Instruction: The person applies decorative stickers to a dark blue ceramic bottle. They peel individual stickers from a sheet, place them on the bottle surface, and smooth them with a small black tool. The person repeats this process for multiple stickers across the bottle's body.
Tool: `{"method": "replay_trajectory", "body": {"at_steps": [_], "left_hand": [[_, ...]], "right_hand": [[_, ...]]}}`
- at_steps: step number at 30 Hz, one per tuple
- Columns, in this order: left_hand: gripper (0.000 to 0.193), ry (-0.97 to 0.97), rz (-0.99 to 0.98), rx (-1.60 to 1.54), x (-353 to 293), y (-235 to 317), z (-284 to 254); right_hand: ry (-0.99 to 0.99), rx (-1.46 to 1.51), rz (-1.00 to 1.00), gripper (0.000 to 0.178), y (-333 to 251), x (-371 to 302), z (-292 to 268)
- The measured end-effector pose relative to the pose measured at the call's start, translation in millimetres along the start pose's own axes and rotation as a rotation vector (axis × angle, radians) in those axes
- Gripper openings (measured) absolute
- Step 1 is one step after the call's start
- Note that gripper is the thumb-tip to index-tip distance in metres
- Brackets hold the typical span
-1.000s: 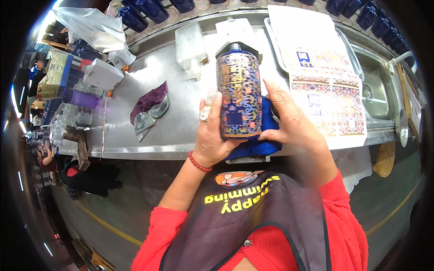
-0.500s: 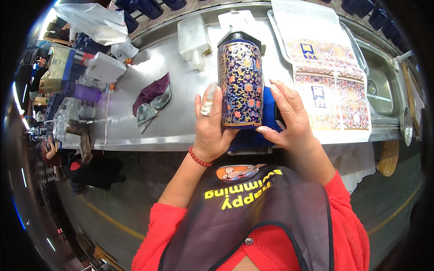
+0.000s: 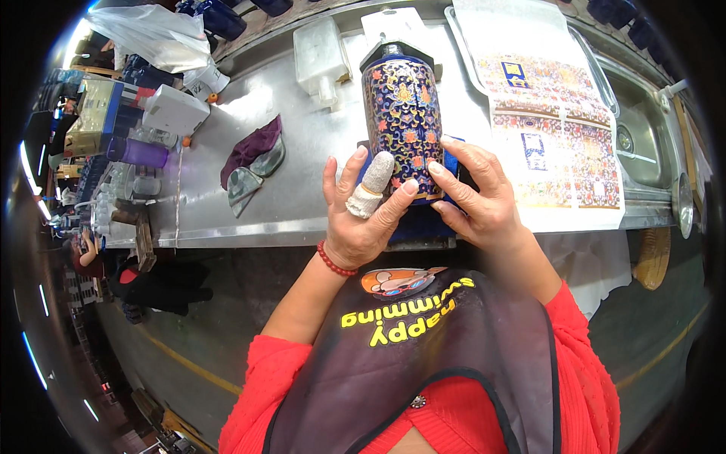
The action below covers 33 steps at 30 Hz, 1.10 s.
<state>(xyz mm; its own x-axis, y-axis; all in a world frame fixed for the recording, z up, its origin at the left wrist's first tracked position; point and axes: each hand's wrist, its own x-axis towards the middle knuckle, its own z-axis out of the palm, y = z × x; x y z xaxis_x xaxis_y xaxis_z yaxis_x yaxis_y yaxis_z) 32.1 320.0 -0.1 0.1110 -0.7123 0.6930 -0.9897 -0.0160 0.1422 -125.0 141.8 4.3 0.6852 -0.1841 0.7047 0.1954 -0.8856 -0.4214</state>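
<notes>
Navy bottle (image 3: pixel 403 98), patterned with flowers

It is in front of the person at the steel table (image 3: pixel 204 204), between the left hand (image 3: pixel 369 206) and the right hand (image 3: pixel 480 193), its neck pointing away. On the left the fingers are spread, thumb tip against the bottle's lower part; one wears a grey cover (image 3: pixel 379 170). The right fingers are also apart, tips on its right side. Blue material (image 3: pixel 416 227) shows below it. Printed sheets (image 3: pixel 552 163) lie to the right, a purple-and-grey cloth (image 3: pixel 249 163) to the left.
</notes>
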Motion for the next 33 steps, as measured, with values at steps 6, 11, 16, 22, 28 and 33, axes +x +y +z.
{"method": "replay_trajectory", "body": {"at_steps": [6,11,16,22,28,33], "left_hand": [[0.043,0.000,0.057,0.005,3.0,-5.2,-1.0],[0.040,-0.020,0.076,-0.013,4.5,-7.9,-2.4],[0.038,-0.046,0.090,-0.030,6.5,-9.2,-5.2],[0.037,-0.055,0.104,-0.028,8.2,-9.1,-7.2],[0.036,-0.071,0.117,-0.023,9.1,-9.0,-10.0],[0.036,-0.077,0.125,-0.022,10.8,-5.3,-11.8]], "right_hand": [[-0.011,0.016,0.015,0.056,1.0,-2.3,0.3],[0.001,0.015,0.010,0.056,1.4,-1.6,1.9],[-0.010,0.021,0.027,0.057,1.2,-3.0,1.7],[-0.024,0.028,0.044,0.059,0.9,-3.3,1.7],[-0.021,0.040,0.050,0.060,1.0,-4.4,1.7],[-0.011,0.038,0.047,0.061,1.6,-4.4,3.2]]}}
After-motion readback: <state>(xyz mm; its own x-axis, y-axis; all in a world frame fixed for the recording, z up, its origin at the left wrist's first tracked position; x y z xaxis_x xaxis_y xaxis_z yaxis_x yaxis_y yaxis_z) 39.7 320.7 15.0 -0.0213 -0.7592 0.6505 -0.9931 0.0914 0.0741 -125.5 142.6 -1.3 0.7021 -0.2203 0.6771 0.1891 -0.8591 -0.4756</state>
